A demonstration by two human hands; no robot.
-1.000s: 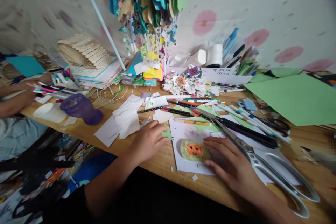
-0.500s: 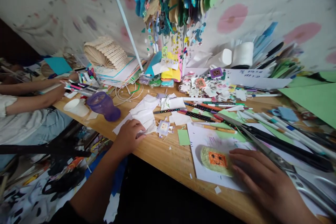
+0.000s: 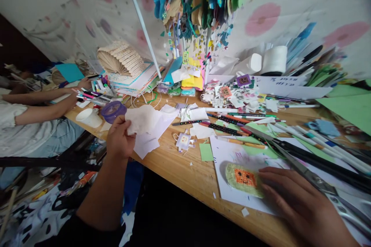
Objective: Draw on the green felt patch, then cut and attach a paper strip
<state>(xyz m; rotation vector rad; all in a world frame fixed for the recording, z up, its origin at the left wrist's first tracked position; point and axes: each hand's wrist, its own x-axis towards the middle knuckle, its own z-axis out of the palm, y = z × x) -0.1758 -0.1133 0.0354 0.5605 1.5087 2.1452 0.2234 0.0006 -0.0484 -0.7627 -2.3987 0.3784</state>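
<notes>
My left hand (image 3: 118, 137) is closed, pinching a crumpled white piece of paper (image 3: 142, 119) between thumb and fingers, lifted over the left part of the table. Under it lies a white sheet (image 3: 149, 142). My right hand (image 3: 295, 197) lies with fingers stretched out, its fingertips at the right end of a light green woven patch (image 3: 232, 175) with an orange smiling square (image 3: 244, 177). That patch rests on a white sheet with pen marks (image 3: 220, 150). Large scissors (image 3: 310, 173) lie beyond and to the right of this hand, blades partly apart.
A purple cup (image 3: 113, 112) and a white cup (image 3: 88, 117) stand at left. Pencils (image 3: 228, 128), markers (image 3: 327, 144), a small lilac charm (image 3: 184, 141) and paper scraps (image 3: 232, 98) cover the table. A co-worker's arms (image 3: 49, 104) are at far left. Colourful ornaments (image 3: 199, 4) hang above.
My left hand has picked up the white piece of paper from the table and moved up and left with it. My right hand stays by the patch. The view has shifted slightly.
</notes>
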